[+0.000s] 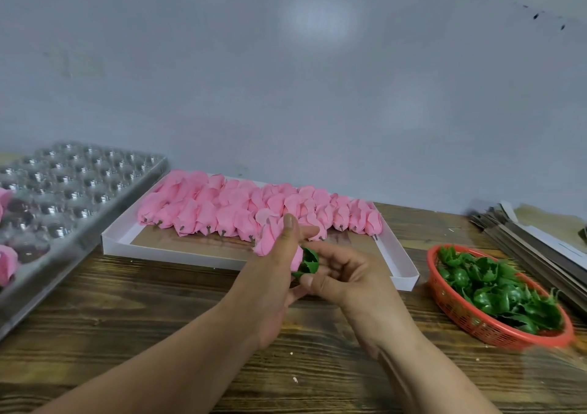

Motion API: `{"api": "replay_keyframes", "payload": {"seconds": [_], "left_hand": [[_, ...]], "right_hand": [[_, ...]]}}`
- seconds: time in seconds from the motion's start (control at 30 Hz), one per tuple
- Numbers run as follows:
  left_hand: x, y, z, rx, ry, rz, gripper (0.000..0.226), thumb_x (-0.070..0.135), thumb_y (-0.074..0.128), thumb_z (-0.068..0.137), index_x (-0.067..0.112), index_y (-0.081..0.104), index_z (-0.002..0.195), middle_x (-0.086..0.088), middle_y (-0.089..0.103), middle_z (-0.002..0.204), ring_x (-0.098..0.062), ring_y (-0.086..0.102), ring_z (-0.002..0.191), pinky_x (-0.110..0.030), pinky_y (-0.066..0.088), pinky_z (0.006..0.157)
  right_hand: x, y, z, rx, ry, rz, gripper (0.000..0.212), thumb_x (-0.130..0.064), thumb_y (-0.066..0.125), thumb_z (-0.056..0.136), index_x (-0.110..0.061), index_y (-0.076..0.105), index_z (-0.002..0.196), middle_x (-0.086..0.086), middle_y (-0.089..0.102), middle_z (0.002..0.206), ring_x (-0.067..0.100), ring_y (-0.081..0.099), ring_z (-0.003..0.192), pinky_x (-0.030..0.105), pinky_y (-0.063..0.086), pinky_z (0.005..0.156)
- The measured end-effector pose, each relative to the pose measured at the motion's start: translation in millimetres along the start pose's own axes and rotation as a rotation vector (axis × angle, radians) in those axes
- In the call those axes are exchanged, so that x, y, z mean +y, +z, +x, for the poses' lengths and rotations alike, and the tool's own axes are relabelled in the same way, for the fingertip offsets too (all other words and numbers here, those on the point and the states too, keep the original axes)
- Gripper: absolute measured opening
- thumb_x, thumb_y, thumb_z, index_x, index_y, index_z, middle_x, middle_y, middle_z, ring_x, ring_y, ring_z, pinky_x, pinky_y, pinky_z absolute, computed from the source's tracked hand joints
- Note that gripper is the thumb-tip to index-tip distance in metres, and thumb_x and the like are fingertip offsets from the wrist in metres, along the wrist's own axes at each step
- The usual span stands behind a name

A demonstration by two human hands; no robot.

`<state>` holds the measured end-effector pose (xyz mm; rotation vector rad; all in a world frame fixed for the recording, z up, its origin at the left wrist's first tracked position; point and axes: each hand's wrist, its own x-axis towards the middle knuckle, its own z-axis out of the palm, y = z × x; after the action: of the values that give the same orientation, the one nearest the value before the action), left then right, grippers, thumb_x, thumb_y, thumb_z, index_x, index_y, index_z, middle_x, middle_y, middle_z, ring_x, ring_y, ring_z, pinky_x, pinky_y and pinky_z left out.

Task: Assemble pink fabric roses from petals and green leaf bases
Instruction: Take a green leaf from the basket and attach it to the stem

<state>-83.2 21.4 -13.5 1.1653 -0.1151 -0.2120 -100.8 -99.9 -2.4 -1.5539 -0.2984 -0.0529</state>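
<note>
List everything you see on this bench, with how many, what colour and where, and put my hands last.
Pink rose heads: dozens, pink, rowed in the white tray.
White tray: one, white, centre back.
Red basket: one, red, right.
Green leaf bases: many, green, in the red basket.
Clear blister tray: one, clear, left; a few pink roses at its left edge.
Flat cardboard stack: several sheets, grey-brown, far right.
Wooden table: one, brown, beneath all.
Held rose: one, pink, in the left hand's grip.
Held leaf base: one, green, at the rose's base.
Left hand: centre.
Right hand: centre, gripping the leaf base.
</note>
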Motion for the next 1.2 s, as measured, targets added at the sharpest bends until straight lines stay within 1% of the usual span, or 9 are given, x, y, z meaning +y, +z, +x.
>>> {"api": "replay_keyframes", "payload": {"seconds": [0.13,0.23,0.4,0.6,0.73,0.9,0.97,1.07,1.2], "left_hand": [[-3,0,-3,-0.001,0.059,0.101,0.06,0.071,0.043,0.069,0.033,0.067,0.109,0.005,0.074,0.1,-0.014,0.07,0.098,-0.041,0.053,0.094],[-5,-2,-4,0.005,0.124,0.171,0.064,0.075,0.042,0.065,0.04,0.064,0.113,0.01,0.072,0.106,-0.01,0.066,0.105,-0.037,0.05,0.097],[-6,-3,-6,0.015,0.285,0.338,0.048,0.063,0.044,0.071,0.044,0.06,0.112,0.028,0.067,0.095,0.017,0.059,0.094,-0.002,0.046,0.069],[-6,1,-7,0.03,0.36,0.345,0.035,0.047,0.055,0.069,0.035,0.061,0.101,0.017,0.067,0.095,0.016,0.061,0.087,-0.001,0.044,0.067],[-8,-1,-6,-0.001,0.37,0.377,0.031,0.044,0.058,0.069,0.031,0.063,0.097,0.016,0.071,0.084,0.012,0.064,0.083,-0.003,0.046,0.065],[-9,-2,-6,-0.043,0.398,0.392,0.043,0.042,0.059,0.071,0.02,0.064,0.107,0.017,0.072,0.085,0.009,0.065,0.086,-0.004,0.044,0.072],[-8,-1,-7,-0.048,0.421,0.394,0.04,0.042,0.059,0.07,0.023,0.064,0.105,0.017,0.072,0.085,0.009,0.065,0.086,-0.003,0.044,0.072],[-5,0,-8,-0.047,0.453,0.409,0.03,0.042,0.058,0.073,0.027,0.064,0.098,0.019,0.072,0.084,0.009,0.064,0.084,-0.004,0.045,0.07],[1,1,-10,-0.038,0.408,0.382,0.045,0.06,0.047,0.07,0.034,0.062,0.104,0.027,0.069,0.093,0.011,0.063,0.089,-0.003,0.045,0.069]], "right_hand": [[-1,2,-2,0.006,0.06,0.12,0.036,0.021,0.059,0.074,-0.001,0.068,0.102,0.024,0.068,0.085,0.026,0.06,0.07,0.024,0.052,0.059],[-2,7,-5,-0.038,0.085,0.182,0.039,0.024,0.055,0.075,-0.005,0.073,0.095,0.019,0.072,0.084,0.022,0.067,0.067,0.024,0.055,0.061],[-3,14,-7,-0.023,0.034,0.135,0.042,0.023,0.052,0.077,-0.007,0.073,0.096,0.016,0.073,0.091,0.023,0.068,0.084,0.032,0.057,0.076],[-6,23,-10,0.086,-0.001,0.046,0.038,0.025,0.05,0.076,-0.006,0.073,0.079,0.035,0.064,0.083,0.024,0.059,0.073,0.026,0.055,0.06],[-3,21,-9,0.121,-0.007,-0.048,0.029,0.025,0.051,0.075,0.003,0.069,0.079,0.023,0.064,0.07,0.023,0.058,0.07,0.026,0.054,0.057],[-4,22,-12,0.141,-0.13,-0.227,0.024,0.02,0.052,0.073,0.003,0.068,0.078,0.034,0.061,0.079,0.03,0.056,0.065,0.046,0.048,0.063],[-3,22,-14,0.141,-0.173,-0.177,0.028,0.022,0.051,0.074,0.002,0.069,0.081,0.027,0.067,0.078,0.039,0.063,0.074,0.041,0.05,0.067],[-1,21,-12,0.132,-0.117,0.062,0.031,0.024,0.051,0.075,0.002,0.069,0.085,0.014,0.073,0.078,0.021,0.069,0.073,0.026,0.055,0.067],[3,14,-7,0.097,0.005,0.214,0.033,0.024,0.052,0.075,0.006,0.066,0.098,0.022,0.071,0.093,0.029,0.068,0.089,0.034,0.055,0.08]]}}
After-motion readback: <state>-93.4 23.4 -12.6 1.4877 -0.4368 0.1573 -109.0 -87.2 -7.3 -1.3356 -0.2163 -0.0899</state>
